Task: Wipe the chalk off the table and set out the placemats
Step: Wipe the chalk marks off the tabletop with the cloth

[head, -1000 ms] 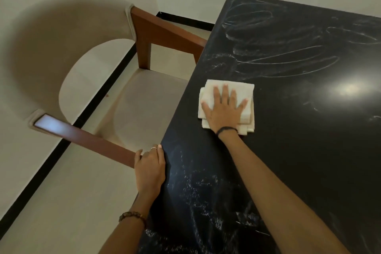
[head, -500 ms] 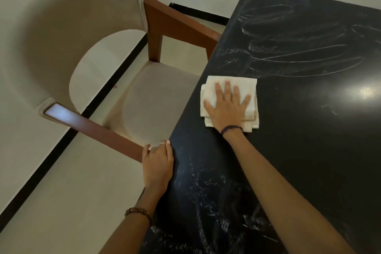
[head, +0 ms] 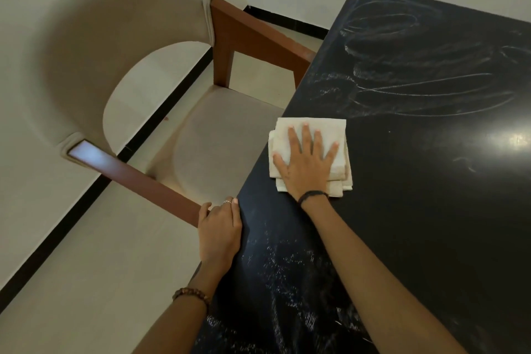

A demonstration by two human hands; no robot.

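A black table [head: 425,210] fills the right side of the view. White chalk scribbles [head: 416,72] cover its far part, and fainter chalk smears [head: 287,273] lie near me. A folded white cloth [head: 321,129] lies near the table's left edge. My right hand [head: 307,164] presses flat on the cloth with its fingers spread. My left hand [head: 219,230] rests on the table's left edge, its fingers over the side. No placemats are in view.
A beige upholstered chair [head: 218,135] with brown wooden arms [head: 258,34] stands pushed up to the table's left side. Pale floor [head: 86,282] with a black skirting strip runs along the wall at the left.
My right hand and the cloth have slid slightly toward the table's left edge. My left hand has kept its place on the edge. The camera view has shifted a little.
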